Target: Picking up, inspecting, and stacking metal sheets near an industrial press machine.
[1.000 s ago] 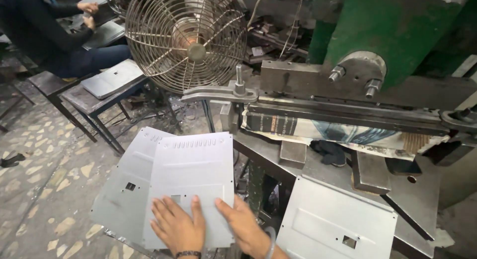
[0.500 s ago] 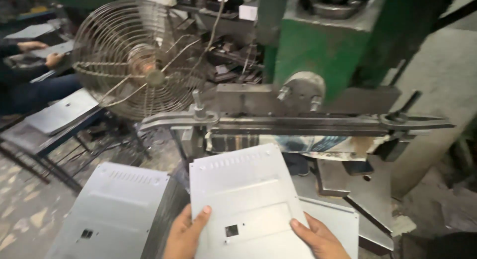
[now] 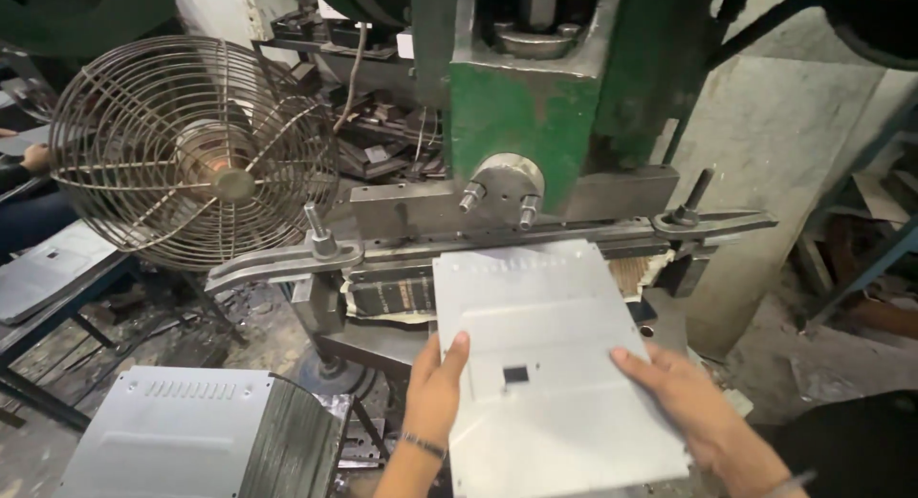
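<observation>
A tall green-painted steel press machine [image 3: 521, 106] fills the middle. Left of it stands a round wire-caged fan [image 3: 191, 149]; right of it, a pale concrete wall [image 3: 765, 144]. Below lies dusty, littered floor [image 3: 832, 364].

the metal sheet [image 3: 545, 364] fills the gap under the press's clamp bar [image 3: 497, 245]; the wire fan [image 3: 191, 154] crowds the left, open floor lies right.
</observation>
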